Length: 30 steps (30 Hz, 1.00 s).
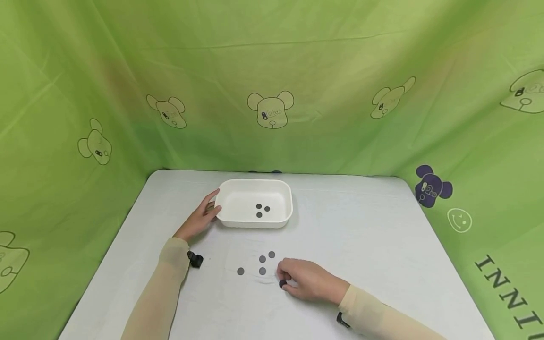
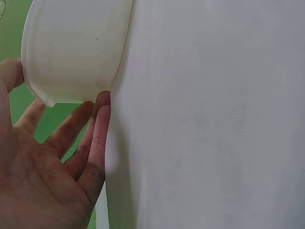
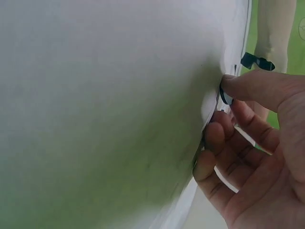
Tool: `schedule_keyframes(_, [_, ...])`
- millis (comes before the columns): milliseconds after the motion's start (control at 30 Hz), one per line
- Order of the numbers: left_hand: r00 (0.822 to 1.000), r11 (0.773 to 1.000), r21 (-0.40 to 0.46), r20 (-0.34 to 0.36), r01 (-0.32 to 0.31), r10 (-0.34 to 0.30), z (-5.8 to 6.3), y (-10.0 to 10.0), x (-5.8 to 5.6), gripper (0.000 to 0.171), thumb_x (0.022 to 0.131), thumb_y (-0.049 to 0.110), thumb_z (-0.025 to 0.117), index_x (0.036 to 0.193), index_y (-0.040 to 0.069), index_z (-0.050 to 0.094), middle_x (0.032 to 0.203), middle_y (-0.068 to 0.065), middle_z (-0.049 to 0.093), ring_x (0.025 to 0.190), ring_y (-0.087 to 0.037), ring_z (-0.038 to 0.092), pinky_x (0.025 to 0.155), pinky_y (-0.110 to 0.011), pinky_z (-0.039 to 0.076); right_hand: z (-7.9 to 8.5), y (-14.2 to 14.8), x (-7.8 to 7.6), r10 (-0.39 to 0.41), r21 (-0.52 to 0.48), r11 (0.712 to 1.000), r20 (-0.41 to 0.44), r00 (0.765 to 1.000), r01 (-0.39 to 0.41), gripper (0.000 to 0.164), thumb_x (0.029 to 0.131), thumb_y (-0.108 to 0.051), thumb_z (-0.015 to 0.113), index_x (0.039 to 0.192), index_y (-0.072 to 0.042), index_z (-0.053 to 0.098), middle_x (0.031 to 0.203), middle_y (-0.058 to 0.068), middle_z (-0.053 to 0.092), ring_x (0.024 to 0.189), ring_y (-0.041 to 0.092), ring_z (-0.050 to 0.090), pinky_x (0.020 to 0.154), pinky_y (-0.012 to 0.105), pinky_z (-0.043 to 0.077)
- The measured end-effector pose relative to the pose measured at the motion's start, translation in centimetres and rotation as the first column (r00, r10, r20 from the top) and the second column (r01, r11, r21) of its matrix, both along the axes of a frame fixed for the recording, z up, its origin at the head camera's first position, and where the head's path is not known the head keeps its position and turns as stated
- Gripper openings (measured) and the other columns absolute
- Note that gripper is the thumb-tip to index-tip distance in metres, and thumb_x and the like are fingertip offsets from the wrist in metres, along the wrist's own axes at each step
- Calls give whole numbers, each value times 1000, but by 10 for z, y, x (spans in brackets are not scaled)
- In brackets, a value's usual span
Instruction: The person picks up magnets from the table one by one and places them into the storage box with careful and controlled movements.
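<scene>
A white rectangular plastic container (image 1: 235, 224) stands toward the back of the table, with three small dark round discs (image 1: 259, 215) inside on its right. My left hand (image 1: 199, 222) holds its left end. In the left wrist view, the thumb touches the rim of the container (image 2: 76, 47) and the fingers reach along its end wall. Several dark grey discs (image 1: 262, 271) lie on the table in front. To their right, my right hand (image 1: 310, 281) pinches one black disc (image 1: 283, 283) between thumb and index finger. The right wrist view shows this disc (image 3: 226, 95) tilted near the tabletop.
A white cloth covers the table (image 1: 365, 226). Green printed curtains (image 1: 272, 56) hang behind and on both sides. Each wrist carries a small black camera, including the left one (image 1: 195, 259).
</scene>
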State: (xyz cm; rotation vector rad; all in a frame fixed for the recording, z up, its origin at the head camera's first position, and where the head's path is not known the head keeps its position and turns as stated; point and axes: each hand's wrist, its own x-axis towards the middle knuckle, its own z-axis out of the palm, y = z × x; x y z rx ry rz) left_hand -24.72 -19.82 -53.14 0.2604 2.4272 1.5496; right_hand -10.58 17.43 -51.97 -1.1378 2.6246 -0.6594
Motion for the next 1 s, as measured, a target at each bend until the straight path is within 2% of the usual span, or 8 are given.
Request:
schedule_keyframes(300, [1000, 1000, 6, 17, -14, 14, -2, 0, -1, 69, 113, 44, 56, 172, 40, 20, 167, -19, 44, 151, -37, 48, 124, -55, 38, -1, -3, 2, 74, -28, 997, -14, 997, -74, 26, 95, -6, 78, 101, -21, 57, 90, -12, 54, 82, -2, 48, 74, 16, 48])
schedule_keyframes(500, [1000, 1000, 24, 24, -4, 3, -3, 0, -3, 68, 114, 38, 55, 172, 38, 19, 167, -20, 43, 149, -38, 49, 122, -54, 41, 0, -6, 3, 71, -7, 997, 22, 997, -71, 24, 96, -5, 77, 103, -20, 59, 94, -13, 56, 84, 0, 51, 77, 18, 52])
schedule_keyframes(667, [1000, 1000, 25, 25, -9, 9, -3, 0, -3, 69, 114, 39, 56, 172, 40, 20, 166, -19, 45, 148, -37, 51, 122, -54, 42, 1, -7, 3, 63, 9, 998, 43, 997, -64, 23, 97, -7, 77, 104, -20, 59, 92, -14, 55, 82, 0, 51, 76, 18, 51])
schedule_keyframes(833, [1000, 1000, 19, 23, -13, 12, -4, 0, -3, 69, 113, 41, 56, 172, 41, 20, 166, -19, 45, 149, -37, 50, 123, -55, 40, 1, -7, 3, 63, -14, 998, 71, 996, -62, 22, 98, -6, 75, 102, -21, 59, 89, -15, 53, 81, -1, 51, 73, 18, 49])
schedule_keyframes(1000, [999, 1000, 17, 29, -18, 18, -4, 1, -3, 68, 114, 38, 55, 172, 41, 20, 167, -19, 44, 149, -37, 49, 123, -55, 40, 0, -6, 2, 64, -59, 997, 99, 993, -59, 22, 98, -4, 74, 102, -22, 62, 91, -15, 58, 82, -1, 54, 76, 18, 51])
